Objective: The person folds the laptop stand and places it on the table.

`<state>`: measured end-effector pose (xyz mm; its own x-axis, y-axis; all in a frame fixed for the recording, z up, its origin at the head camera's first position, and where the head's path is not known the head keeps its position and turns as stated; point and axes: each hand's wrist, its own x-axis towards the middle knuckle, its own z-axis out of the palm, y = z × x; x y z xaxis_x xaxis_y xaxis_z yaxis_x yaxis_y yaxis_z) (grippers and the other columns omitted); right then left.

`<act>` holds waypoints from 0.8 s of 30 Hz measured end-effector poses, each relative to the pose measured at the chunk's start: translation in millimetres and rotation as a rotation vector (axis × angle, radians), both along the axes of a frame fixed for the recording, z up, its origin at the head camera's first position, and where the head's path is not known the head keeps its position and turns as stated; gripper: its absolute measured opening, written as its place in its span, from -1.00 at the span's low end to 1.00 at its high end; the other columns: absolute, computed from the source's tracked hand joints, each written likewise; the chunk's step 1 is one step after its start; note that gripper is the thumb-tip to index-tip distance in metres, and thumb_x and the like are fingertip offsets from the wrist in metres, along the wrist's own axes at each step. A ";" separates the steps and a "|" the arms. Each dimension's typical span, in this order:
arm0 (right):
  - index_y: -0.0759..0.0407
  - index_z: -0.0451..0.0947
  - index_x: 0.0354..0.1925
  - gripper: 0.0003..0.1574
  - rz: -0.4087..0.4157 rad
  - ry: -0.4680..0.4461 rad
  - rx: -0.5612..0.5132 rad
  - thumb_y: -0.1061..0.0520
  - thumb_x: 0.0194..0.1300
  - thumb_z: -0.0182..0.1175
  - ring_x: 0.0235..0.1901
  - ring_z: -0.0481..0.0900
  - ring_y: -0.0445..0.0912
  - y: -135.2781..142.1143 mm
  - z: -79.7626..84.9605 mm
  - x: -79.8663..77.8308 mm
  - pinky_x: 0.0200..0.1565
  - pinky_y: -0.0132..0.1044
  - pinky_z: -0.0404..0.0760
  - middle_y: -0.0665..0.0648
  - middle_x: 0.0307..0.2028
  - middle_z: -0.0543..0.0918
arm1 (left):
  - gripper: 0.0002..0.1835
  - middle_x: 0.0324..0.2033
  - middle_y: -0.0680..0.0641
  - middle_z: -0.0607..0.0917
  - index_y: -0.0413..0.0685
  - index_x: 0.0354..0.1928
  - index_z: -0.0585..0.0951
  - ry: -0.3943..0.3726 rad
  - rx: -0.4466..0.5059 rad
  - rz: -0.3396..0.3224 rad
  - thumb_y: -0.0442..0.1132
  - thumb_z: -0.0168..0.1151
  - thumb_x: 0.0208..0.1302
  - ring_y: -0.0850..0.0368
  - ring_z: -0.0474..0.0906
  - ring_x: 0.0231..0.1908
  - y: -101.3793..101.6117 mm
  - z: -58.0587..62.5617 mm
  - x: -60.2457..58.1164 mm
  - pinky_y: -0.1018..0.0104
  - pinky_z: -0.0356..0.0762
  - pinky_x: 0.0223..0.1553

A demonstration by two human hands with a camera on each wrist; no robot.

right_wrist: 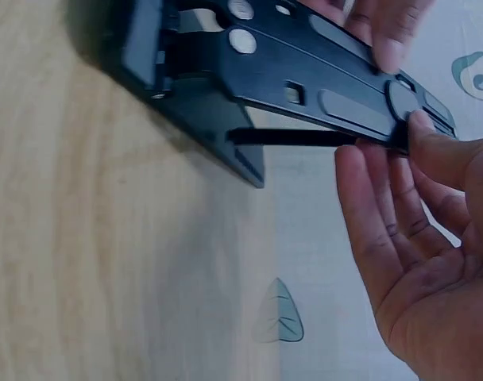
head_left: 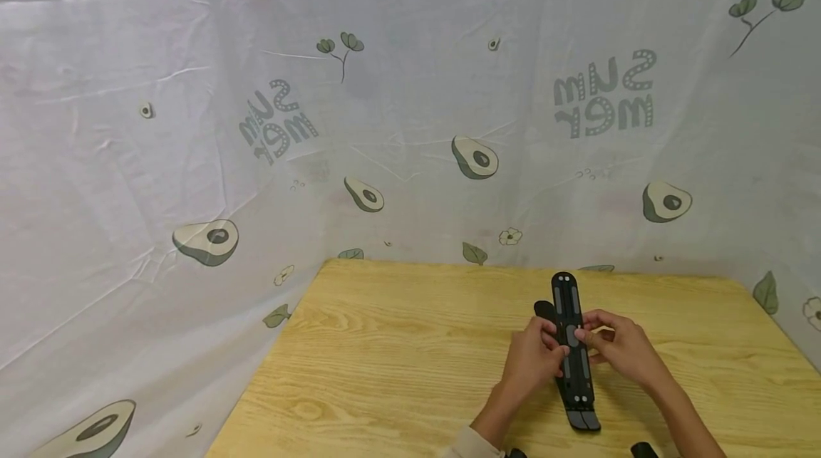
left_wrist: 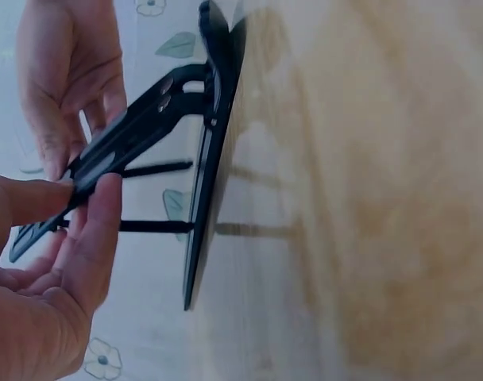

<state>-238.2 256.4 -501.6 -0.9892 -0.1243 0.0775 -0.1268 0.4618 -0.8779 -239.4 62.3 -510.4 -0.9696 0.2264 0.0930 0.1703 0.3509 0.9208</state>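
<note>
Pinching a black stand, left hand and right hand work before cloth printed with mirrored "summer".

Soft, diffuse light is falling across the printed cloth, which is looking paler at left. In the left wrist view, the black stand is casting faint shadows on the surface, whose grain is blurring.

The right wrist view's top edge cuts off the black stand and left hand's fingers.
</note>
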 end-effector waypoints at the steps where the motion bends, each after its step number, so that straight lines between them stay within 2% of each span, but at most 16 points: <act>1: 0.44 0.55 0.25 -0.53 0.003 -0.001 0.000 0.16 0.54 0.32 -0.23 0.81 -0.22 -0.2 1.4 -0.4 -0.28 -0.18 0.85 0.33 -0.03 0.67 | -0.71 -0.49 0.19 0.66 0.02 -0.02 0.59 -0.008 -0.003 0.001 -0.39 0.47 0.37 0.41 0.54 -0.70 -0.1 0.6 1.5 0.54 0.56 -0.58; 9: 0.45 0.56 0.22 -0.54 0.029 0.001 0.023 0.13 0.56 0.31 -0.24 0.79 -0.21 2.0 6.7 -6.1 -0.25 -0.16 0.85 0.30 -0.06 0.70 | -0.71 -0.52 0.19 0.66 0.02 -0.10 0.58 -0.037 -0.003 0.004 -0.45 0.48 0.32 0.43 0.52 -0.70 -1.2 -1.7 12.6 0.56 0.54 -0.61; 15: 0.46 0.53 0.28 -0.49 0.027 0.026 0.026 0.11 0.58 0.29 -0.25 0.78 -0.23 4.0 9.4 -10.9 -0.24 -0.18 0.84 0.30 -0.06 0.70 | -0.72 -0.54 0.19 0.65 0.05 -0.16 0.60 -0.108 -0.019 -0.002 -0.43 0.50 0.31 0.35 0.57 -0.70 -0.6 -5.1 19.8 0.52 0.53 -0.63; 24: 0.45 0.53 0.26 -0.48 0.034 0.069 0.063 0.06 0.61 0.26 -0.20 0.75 -0.25 0.5 26.0 -26.5 -0.20 -0.17 0.85 0.35 0.00 0.70 | -0.76 -0.57 0.10 0.76 0.00 -0.25 0.63 -0.135 -0.066 -0.010 -0.44 0.52 0.28 0.26 0.63 -0.73 -1.5 -5.7 23.9 0.47 0.53 -0.64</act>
